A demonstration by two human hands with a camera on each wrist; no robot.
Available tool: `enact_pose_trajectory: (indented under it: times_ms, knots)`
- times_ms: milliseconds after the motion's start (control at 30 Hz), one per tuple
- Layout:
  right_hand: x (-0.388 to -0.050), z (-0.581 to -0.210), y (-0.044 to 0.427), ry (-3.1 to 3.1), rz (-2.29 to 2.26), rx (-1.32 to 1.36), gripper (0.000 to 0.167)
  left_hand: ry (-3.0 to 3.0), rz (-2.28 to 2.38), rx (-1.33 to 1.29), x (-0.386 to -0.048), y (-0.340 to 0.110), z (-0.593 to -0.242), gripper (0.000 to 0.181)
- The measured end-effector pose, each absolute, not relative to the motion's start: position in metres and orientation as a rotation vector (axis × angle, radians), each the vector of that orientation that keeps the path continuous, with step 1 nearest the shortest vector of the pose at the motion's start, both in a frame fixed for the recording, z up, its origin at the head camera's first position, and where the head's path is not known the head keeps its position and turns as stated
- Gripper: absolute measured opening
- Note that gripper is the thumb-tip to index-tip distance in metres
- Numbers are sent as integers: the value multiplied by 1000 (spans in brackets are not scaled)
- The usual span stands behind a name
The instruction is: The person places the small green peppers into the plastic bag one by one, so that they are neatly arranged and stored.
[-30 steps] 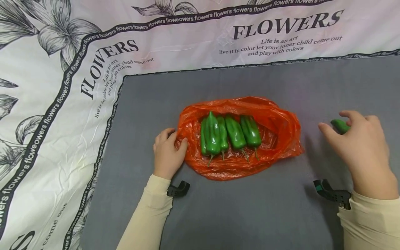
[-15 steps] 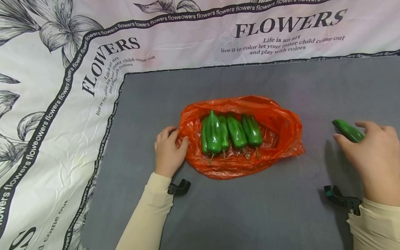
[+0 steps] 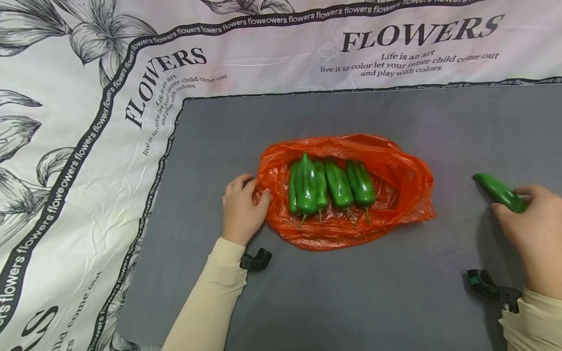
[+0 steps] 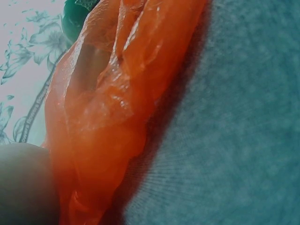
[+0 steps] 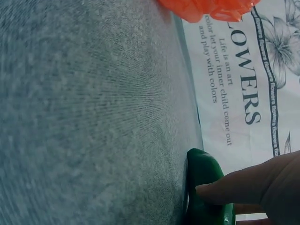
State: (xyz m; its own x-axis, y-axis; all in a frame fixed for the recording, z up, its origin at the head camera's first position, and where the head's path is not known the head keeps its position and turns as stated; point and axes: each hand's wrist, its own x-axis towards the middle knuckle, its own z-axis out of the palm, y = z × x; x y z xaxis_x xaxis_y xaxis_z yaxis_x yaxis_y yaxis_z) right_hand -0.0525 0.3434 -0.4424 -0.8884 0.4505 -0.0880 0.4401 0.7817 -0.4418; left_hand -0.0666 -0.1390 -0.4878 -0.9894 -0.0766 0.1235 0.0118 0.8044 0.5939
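Several glossy green peppers (image 3: 306, 187) lie side by side in the opened orange-red plastic bag (image 3: 333, 239), stems toward the person. At the bag's left edge, the left hand (image 3: 243, 209) pinches the plastic between thumb and fingers. The left wrist view shows the orange plastic (image 4: 112, 112) close up beside part of that hand (image 4: 23, 183). Far to the right, one more green pepper (image 3: 496, 190) lies slanted on the grey surface. The right hand (image 3: 533, 239) has its thumb and fingers around this pepper's near end. In the right wrist view, the thumb (image 5: 234, 187) presses on it.
A grey mat (image 3: 351, 297) covers the work area. White cloth (image 3: 272, 63) with flower drawings and black lettering borders it at the back and left. Each wrist wears a black camera mount, such as the left one (image 3: 256, 260).
The right hand has moved right and toward the person along the single pepper, so more of its length shows. The left hand keeps its place on the bag. The head view has shifted slightly.
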Motion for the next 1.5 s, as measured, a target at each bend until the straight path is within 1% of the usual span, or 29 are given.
enact_pose_trajectory:
  times_ms: [67, 133, 267, 433, 567, 1033, 1500]
  knots:
    - [-50, -441, 345, -2940, 724, -742, 55, -2853, -946, 38, -67, -137, -488, 41]
    - [-48, -439, 344, -2952, 712, -757, 57, -2856, -957, 27, -68, -136, -489, 41]
    - [-48, -432, 340, -3029, 657, -767, 66, -2842, -961, 42, -66, -138, -490, 41]
    - [-47, -423, 336, -3087, 627, -717, 76, -2834, -962, 55, -65, -140, -488, 40]
    - [-46, -419, 333, -3075, 652, -728, 79, -2841, -969, 42, -67, -140, -488, 40]
    - [-55, -411, 320, -3036, 727, -683, 79, -2842, -967, 56, -67, -140, -489, 41]
    - [-61, -392, 297, -3010, 829, -604, 75, -2846, -966, 55, -67, -140, -487, 39]
